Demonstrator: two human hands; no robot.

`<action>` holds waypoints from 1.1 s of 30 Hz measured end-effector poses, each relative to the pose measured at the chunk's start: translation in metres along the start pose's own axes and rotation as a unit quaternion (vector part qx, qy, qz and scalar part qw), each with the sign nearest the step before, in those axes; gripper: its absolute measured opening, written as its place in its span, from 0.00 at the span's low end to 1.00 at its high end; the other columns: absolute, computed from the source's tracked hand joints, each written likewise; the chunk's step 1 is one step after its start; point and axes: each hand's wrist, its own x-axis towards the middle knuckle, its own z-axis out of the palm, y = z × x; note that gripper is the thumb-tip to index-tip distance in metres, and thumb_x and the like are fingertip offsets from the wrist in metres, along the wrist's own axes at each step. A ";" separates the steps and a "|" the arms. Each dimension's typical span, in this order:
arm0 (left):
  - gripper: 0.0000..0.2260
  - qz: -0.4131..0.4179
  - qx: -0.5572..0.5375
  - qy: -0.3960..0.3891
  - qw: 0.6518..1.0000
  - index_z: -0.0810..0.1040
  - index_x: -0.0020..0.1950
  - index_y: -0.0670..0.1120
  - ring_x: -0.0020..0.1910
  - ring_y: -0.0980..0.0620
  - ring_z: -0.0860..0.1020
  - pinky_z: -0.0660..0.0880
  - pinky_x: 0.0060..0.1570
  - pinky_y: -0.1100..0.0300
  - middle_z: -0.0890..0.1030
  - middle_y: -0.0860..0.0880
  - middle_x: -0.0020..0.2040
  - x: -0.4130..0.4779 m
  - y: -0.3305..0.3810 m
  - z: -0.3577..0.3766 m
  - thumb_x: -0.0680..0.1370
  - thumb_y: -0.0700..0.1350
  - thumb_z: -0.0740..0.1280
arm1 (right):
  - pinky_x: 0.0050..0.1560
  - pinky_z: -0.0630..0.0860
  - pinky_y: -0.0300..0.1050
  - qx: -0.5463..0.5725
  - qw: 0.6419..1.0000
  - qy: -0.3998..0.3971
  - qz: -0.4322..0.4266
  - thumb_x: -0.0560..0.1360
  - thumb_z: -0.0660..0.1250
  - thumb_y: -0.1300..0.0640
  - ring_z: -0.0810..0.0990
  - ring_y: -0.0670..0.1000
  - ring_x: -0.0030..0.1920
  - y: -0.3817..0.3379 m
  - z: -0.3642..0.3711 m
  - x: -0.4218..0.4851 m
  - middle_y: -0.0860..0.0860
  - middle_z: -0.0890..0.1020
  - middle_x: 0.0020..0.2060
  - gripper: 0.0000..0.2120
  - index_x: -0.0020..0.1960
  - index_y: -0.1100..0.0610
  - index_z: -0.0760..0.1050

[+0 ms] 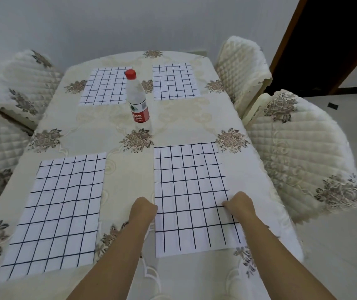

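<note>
Both of your fists are curled on the checked mat (189, 187) at 5 o'clock on the surface (127, 180): your left hand (144, 210) pinches its 9 o'clock edge, your right hand (238, 205) its 3 o'clock edge. Tug unevenly and the mat will likely skew out of line with the neighbour mat (65, 213) at 9 o'clock. Drag the tablecloth (173, 122) along and it may bunch, rocking the upright water bottle (138, 98) that stands well apart at 11 o'clock.
</note>
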 end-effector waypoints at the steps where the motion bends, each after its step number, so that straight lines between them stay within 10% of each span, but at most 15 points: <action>1: 0.14 -0.002 0.002 -0.001 1.000 0.64 0.31 0.43 0.34 0.49 0.71 0.67 0.35 0.62 0.68 0.47 0.32 0.001 -0.001 0.001 0.75 0.38 0.65 | 0.39 0.67 0.42 -0.004 1.000 0.000 0.003 0.74 0.68 0.56 0.72 0.53 0.41 0.000 0.000 0.001 0.51 0.68 0.29 0.19 0.31 0.58 0.61; 27: 0.16 0.030 -0.016 0.011 0.999 0.65 0.27 0.45 0.33 0.50 0.71 0.64 0.33 0.63 0.67 0.49 0.28 0.011 -0.013 0.007 0.74 0.39 0.64 | 0.36 0.68 0.41 0.013 0.999 0.029 0.015 0.74 0.68 0.55 0.73 0.55 0.39 0.007 0.013 0.023 0.56 0.75 0.37 0.12 0.42 0.61 0.69; 33: 0.07 0.071 -0.082 0.064 0.992 0.72 0.40 0.45 0.33 0.52 0.72 0.66 0.31 0.61 0.73 0.50 0.34 -0.004 -0.025 -0.010 0.77 0.44 0.63 | 0.37 0.67 0.43 0.047 0.995 0.075 -0.043 0.76 0.61 0.59 0.73 0.54 0.40 -0.022 0.023 -0.009 0.54 0.74 0.41 0.05 0.45 0.60 0.68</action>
